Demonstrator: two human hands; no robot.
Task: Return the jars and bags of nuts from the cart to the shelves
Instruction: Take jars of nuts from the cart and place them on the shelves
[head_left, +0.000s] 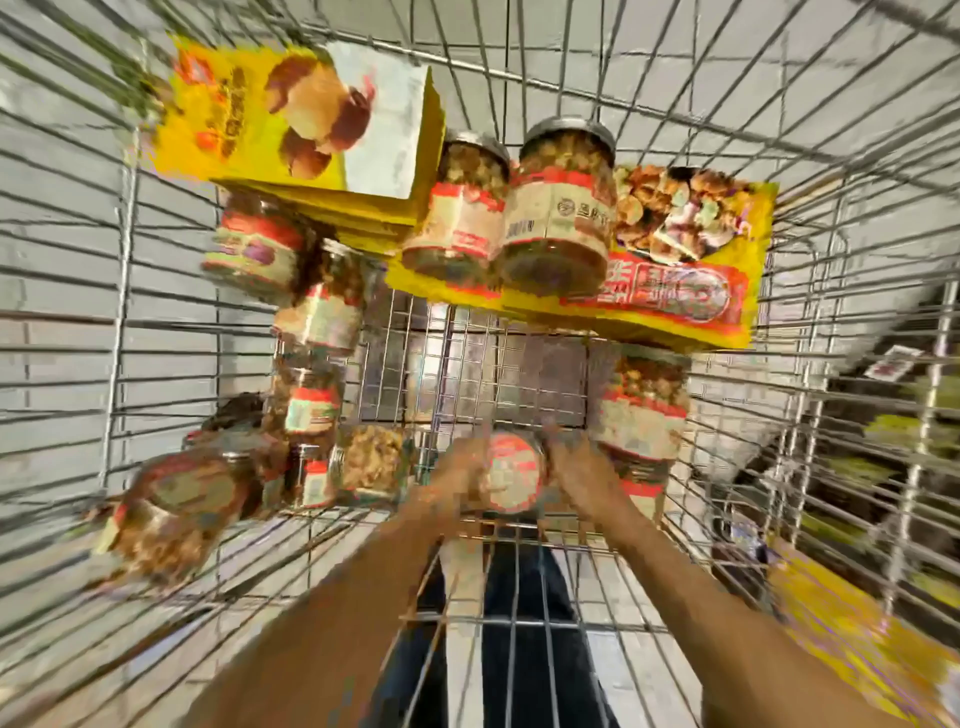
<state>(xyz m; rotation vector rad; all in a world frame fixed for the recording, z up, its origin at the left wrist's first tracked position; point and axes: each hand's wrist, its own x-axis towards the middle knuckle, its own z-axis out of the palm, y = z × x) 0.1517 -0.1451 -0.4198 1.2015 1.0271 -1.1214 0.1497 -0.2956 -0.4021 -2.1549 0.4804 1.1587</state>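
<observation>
We're looking straight down into the wire cart (120, 291). Far left, a lone jar (176, 504) lies on its side against the left wall, with brown nuts showing through it.

Up in the far-left corner, a yellow bag (296, 114) leans on the mesh, picture side up. From under its lower edge a column of jars (327, 306) runs down the left side of the basket. They're loosely piled, some tilted, with red-and-cream labels, and the blur makes an exact count impossible.

On to the centre. Two silver-lidded jars (558, 208) lie side by side, touching. They rest on the left end of a second yellow bag (675, 260), which stretches across the far end towards the right wall.

Now the near edge, centre, where the action is. The left hand (457, 478) and the right hand (582, 473) clasp the near jar (514, 473) from either side. It sits low in the basket, just inside the near wall, with its red-and-cream label facing up. The fingers are smeared by motion, but both sets curl round the jar.

Just right of the right hand, a tall jar (644, 410) sits by the right wall, below the second yellow bag. Beyond the mesh at lower right a yellow shape (852, 649) shows through, too blurred to name.
</observation>
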